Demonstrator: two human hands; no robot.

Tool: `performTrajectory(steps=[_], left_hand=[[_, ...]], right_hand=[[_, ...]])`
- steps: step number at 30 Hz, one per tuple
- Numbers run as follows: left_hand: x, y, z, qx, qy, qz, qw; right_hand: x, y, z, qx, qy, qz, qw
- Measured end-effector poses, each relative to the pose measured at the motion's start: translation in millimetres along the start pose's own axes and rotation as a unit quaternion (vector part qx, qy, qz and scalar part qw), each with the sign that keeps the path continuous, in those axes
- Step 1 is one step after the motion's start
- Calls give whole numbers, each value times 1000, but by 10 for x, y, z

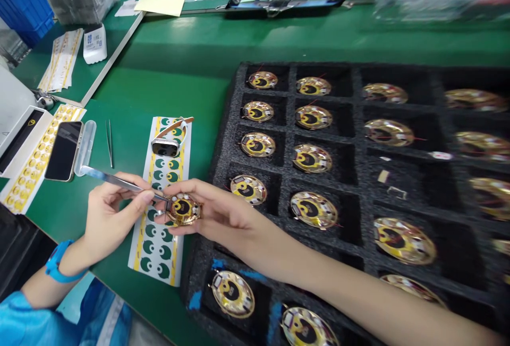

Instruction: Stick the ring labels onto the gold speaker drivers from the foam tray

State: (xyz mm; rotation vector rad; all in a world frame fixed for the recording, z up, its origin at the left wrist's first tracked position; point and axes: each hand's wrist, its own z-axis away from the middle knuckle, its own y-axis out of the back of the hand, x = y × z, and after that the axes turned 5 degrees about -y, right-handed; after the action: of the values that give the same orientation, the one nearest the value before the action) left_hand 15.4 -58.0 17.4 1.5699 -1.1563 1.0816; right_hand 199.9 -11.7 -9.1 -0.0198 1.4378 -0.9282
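My left hand [115, 216], with a blue band at its wrist, pinches a pair of metal tweezers [119, 180]. Their tip touches the face of a round gold-rimmed electronic part [184, 210] with a yellow and black centre. That part sits between the thumb and fingers of my right hand [221, 210], tilted toward me. Beneath both hands lies a white sticker sheet [159, 261] with yellow edges and rows of rounded cut-outs showing green. A square-faced watch with a tan strap [165, 147] rests on the sheet's upper part. Whether the tweezers grip anything small cannot be made out.
To the right, a black foam tray [287, 176] holds several similar gold parts in compartments. Left of the sheet lie more tweezers [109, 144], a clear plastic case [85, 146] and a phone [64, 150]. A clipboard [287, 0] lies at the back.
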Motion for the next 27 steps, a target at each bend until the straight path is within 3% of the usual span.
performTrajectory(steps=[27], left_hand=[[-2,19,7,-9,11,3,1000]], right_hand=[[35,-2,12,23,3,4,1000]])
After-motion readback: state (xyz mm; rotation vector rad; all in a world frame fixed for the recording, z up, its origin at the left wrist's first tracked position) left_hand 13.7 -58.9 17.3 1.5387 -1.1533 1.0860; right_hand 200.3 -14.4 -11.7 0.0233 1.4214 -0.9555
